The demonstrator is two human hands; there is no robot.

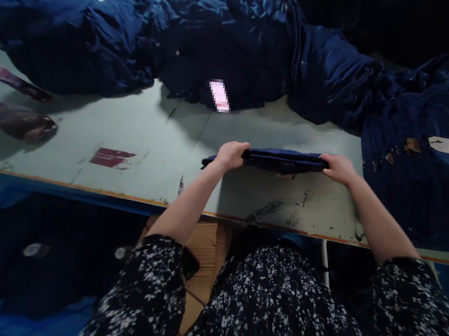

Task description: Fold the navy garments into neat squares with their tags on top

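Navy cloth heap point(221, 45) sits ahead of the fingers, far side lost in shadow; pale-green worktable point(139, 143) lies beneath them. Left hand point(230, 156) and right hand point(339, 169) clench opposite ends of a folded navy garment point(283, 162), fingertips hidden behind it. Blurred pale patch point(219, 96) beyond the fingers: unreadable.

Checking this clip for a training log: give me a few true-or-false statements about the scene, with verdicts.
1. The left hand and right hand both grip a folded navy cloth. True.
2. The folded navy cloth lies inside the heap of dark blue fabric. False: it is held over the pale green tabletop, apart from the heap.
3. The person's sleeves are plain white. False: they are dark with a white floral print.
4. Flattened cardboard shows below the table edge. True.
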